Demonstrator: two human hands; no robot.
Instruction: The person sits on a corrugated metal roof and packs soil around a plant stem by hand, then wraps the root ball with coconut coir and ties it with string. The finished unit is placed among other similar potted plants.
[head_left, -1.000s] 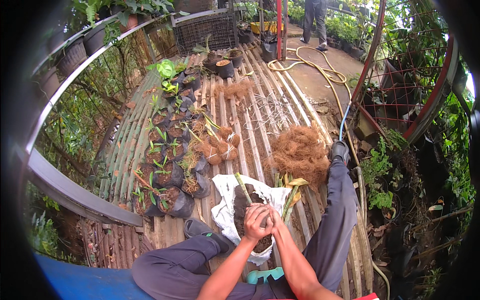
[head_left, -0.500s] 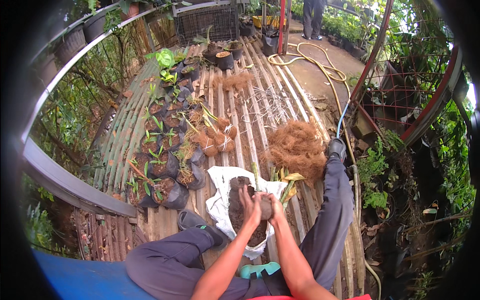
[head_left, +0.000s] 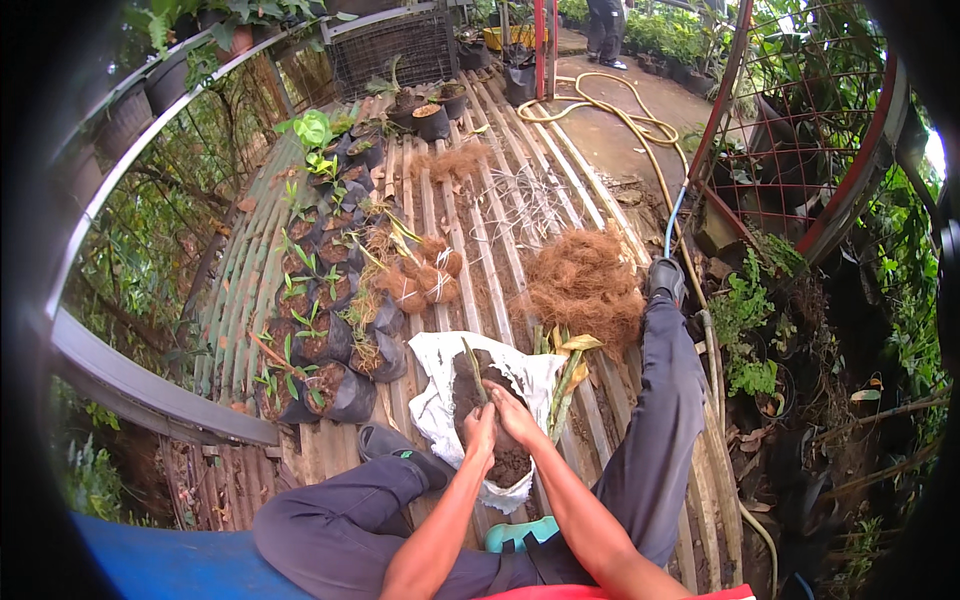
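Observation:
A white sack [head_left: 430, 413], rolled open at the top, holds dark soil [head_left: 511, 463] between my legs. My left hand [head_left: 481, 430] and my right hand [head_left: 512, 414] meet over it, fingers closed around the base of a green leaf cutting [head_left: 473, 366]. Its blade rises upright from between them. Whatever soil is packed around that base is hidden by my fingers. More long leaf cuttings [head_left: 567, 384], green with yellowed parts, lean at the sack's right edge.
Beyond the sack lies a heap of brown coconut fibre [head_left: 583, 285]. String-tied fibre balls [head_left: 437, 275] sit to its left, beside black bags of seedlings [head_left: 345, 392]. White ties [head_left: 525, 205] lie scattered on the slatted platform [head_left: 485, 290]. A hose [head_left: 668, 170] runs along the right.
Both hands have moved slightly left and closed in around the cutting. The soil ball that showed between them is now covered. The view has shifted a little.

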